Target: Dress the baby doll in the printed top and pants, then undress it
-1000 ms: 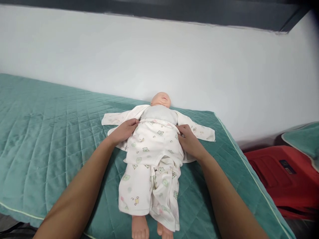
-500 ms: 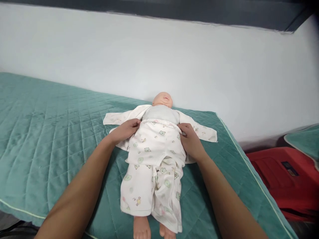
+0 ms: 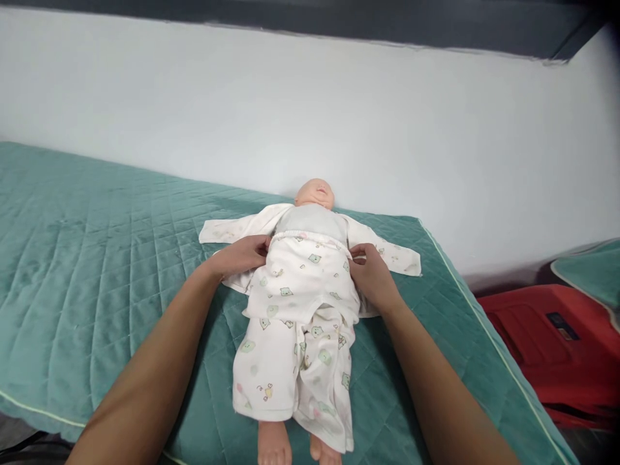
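Note:
A baby doll [image 3: 316, 192] lies on its back, feet toward me. White patterned pants [image 3: 300, 278] cover it from the belly to the ankles. A white patterned jacket [image 3: 237, 228] lies spread open beneath it, sleeves out to both sides, and a pale grey top shows on the chest. My left hand [image 3: 243, 254] is at the left edge of the waistband, fingers closed, with the fingertips partly hidden at the cloth. At the right edge of the waistband my right hand [image 3: 372, 274] has thumb and fingers pinched together on the cloth.
Green quilted cover [image 3: 121, 258] spreads under the doll, reaching farthest to the left. A pale wall [image 3: 290, 110] rises behind it. To the right, lower down, stands a red plastic object [image 3: 547, 342] beside another green cloth [image 3: 591, 274].
Both hands have shifted slightly lower at the waistband's sides, the right one also a little to the right. The doll and clothes look nearly unchanged.

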`<action>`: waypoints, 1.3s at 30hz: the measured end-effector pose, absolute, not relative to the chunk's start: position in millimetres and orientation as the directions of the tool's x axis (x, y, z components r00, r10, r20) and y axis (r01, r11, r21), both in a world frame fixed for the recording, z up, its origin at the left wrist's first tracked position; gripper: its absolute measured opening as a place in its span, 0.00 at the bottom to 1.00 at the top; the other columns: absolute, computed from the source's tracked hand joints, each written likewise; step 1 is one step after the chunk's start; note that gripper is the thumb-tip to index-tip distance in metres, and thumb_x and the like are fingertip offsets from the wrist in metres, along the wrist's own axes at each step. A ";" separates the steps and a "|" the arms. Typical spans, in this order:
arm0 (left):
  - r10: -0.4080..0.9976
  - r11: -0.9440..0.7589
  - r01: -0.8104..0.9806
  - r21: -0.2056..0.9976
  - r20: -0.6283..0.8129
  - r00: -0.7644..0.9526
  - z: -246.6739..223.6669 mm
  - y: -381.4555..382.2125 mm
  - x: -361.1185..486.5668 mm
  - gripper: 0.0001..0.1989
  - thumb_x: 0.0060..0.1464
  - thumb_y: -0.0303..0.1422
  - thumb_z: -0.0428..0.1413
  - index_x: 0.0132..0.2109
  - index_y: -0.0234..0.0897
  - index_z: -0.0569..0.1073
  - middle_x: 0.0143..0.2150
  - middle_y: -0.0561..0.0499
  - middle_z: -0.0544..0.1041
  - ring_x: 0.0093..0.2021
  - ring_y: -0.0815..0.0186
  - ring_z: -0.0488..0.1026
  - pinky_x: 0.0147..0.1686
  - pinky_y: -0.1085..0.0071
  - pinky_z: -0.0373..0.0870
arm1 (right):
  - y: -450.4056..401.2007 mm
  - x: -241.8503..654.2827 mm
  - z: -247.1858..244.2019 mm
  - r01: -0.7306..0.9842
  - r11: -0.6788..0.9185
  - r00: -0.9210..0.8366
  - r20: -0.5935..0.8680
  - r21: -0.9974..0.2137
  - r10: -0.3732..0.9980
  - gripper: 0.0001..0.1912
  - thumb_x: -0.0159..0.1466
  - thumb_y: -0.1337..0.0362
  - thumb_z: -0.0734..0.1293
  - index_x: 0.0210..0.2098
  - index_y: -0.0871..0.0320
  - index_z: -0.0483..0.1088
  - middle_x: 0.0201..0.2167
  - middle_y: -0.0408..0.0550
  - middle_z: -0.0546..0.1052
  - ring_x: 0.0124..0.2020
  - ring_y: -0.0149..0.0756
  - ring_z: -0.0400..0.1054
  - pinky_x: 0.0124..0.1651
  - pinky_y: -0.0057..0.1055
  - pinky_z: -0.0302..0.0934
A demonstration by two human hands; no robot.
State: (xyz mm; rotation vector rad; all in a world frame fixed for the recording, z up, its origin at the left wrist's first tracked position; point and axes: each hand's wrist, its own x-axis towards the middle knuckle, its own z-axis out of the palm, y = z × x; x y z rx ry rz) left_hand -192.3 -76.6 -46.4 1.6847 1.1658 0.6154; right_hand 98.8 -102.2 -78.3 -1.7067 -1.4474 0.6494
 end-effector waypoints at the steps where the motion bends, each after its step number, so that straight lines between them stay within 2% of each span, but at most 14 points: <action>1: 0.902 -0.088 0.430 0.899 -0.111 0.418 -45.9 -76.8 -192.3 0.11 0.37 0.33 0.58 0.33 0.36 0.74 0.34 0.48 0.80 0.39 0.55 0.75 0.36 0.66 0.70 | -102.9 99.6 -76.6 0.593 -0.059 0.216 0.088 -0.803 0.972 0.13 0.55 0.58 0.67 0.38 0.54 0.65 0.38 0.47 0.75 0.36 0.40 0.70 0.42 0.39 0.64; 4: 0.897 -0.094 0.466 0.880 -0.128 0.423 -45.7 -76.4 -192.4 0.10 0.38 0.33 0.57 0.32 0.37 0.75 0.34 0.48 0.80 0.39 0.54 0.75 0.35 0.66 0.70 | -103.9 102.7 -72.9 0.661 -0.072 0.200 0.083 -0.747 0.976 0.10 0.56 0.57 0.66 0.35 0.54 0.67 0.34 0.47 0.76 0.36 0.41 0.70 0.39 0.36 0.63; 8: 0.903 -0.139 0.512 0.847 -0.104 0.417 -49.0 -73.2 -193.0 0.09 0.37 0.33 0.56 0.30 0.37 0.76 0.35 0.49 0.80 0.40 0.54 0.75 0.37 0.66 0.71 | -103.5 107.3 -71.2 0.688 -0.055 0.122 0.041 -0.723 0.992 0.09 0.57 0.57 0.65 0.34 0.55 0.71 0.33 0.48 0.78 0.36 0.41 0.70 0.36 0.34 0.62; 12: 0.902 -0.218 0.544 0.811 -0.046 0.430 -53.4 -69.2 -194.0 0.08 0.37 0.32 0.54 0.29 0.37 0.75 0.40 0.48 0.79 0.42 0.56 0.75 0.41 0.67 0.70 | -104.6 109.4 -69.8 0.605 -0.040 0.053 -0.010 -0.795 0.999 0.10 0.56 0.58 0.66 0.35 0.56 0.74 0.32 0.47 0.79 0.36 0.41 0.70 0.35 0.32 0.62; 18: 0.875 -0.171 0.530 0.831 -0.119 0.469 -51.8 -70.5 -194.5 0.11 0.37 0.31 0.51 0.30 0.38 0.76 0.32 0.50 0.79 0.37 0.56 0.75 0.36 0.67 0.70 | -107.9 105.9 -66.8 0.494 -0.032 0.000 -0.037 -0.869 0.999 0.10 0.54 0.61 0.67 0.36 0.55 0.74 0.32 0.44 0.79 0.34 0.39 0.70 0.36 0.32 0.64; 24: 0.885 -0.164 0.541 0.825 -0.120 0.450 -47.2 -73.5 -193.7 0.10 0.37 0.32 0.52 0.29 0.39 0.77 0.33 0.50 0.80 0.38 0.53 0.74 0.37 0.67 0.70 | -109.4 108.2 -66.5 0.442 -0.007 -0.045 -0.029 -0.897 0.999 0.08 0.55 0.60 0.66 0.32 0.55 0.74 0.25 0.41 0.76 0.29 0.36 0.67 0.31 0.29 0.61; 29: 0.878 -0.172 0.518 0.838 -0.108 0.466 -48.2 -73.6 -193.5 0.11 0.37 0.31 0.53 0.31 0.39 0.78 0.36 0.50 0.82 0.43 0.52 0.75 0.40 0.67 0.70 | -108.2 113.2 -68.6 0.449 0.018 -0.101 -0.031 -0.893 0.994 0.11 0.58 0.58 0.64 0.35 0.56 0.75 0.25 0.39 0.75 0.26 0.31 0.62 0.28 0.26 0.56; 33: 0.880 -0.190 0.537 0.822 -0.100 0.465 -50.7 -73.2 -192.9 0.11 0.40 0.32 0.52 0.31 0.39 0.78 0.38 0.51 0.82 0.44 0.52 0.75 0.42 0.67 0.70 | -105.8 112.7 -70.2 0.506 0.028 -0.093 -0.022 -0.862 0.995 0.09 0.57 0.60 0.64 0.32 0.56 0.75 0.27 0.41 0.76 0.29 0.34 0.65 0.31 0.27 0.58; 36: 0.894 -0.177 0.548 0.817 -0.100 0.437 -51.9 -72.5 -192.6 0.10 0.39 0.32 0.53 0.30 0.38 0.77 0.36 0.50 0.81 0.42 0.53 0.75 0.40 0.67 0.70 | -104.9 111.4 -70.2 0.538 0.022 -0.061 -0.012 -0.843 0.998 0.07 0.55 0.62 0.65 0.31 0.56 0.74 0.29 0.42 0.77 0.32 0.36 0.67 0.33 0.28 0.61; 39: 0.925 -0.126 0.558 0.820 -0.107 0.365 -53.7 -71.3 -192.8 0.07 0.36 0.32 0.56 0.27 0.37 0.75 0.30 0.50 0.79 0.36 0.54 0.74 0.35 0.66 0.70 | -104.9 111.7 -70.0 0.483 -0.012 -0.072 -0.053 -0.876 0.996 0.09 0.54 0.63 0.65 0.34 0.56 0.74 0.29 0.42 0.77 0.31 0.36 0.69 0.33 0.28 0.61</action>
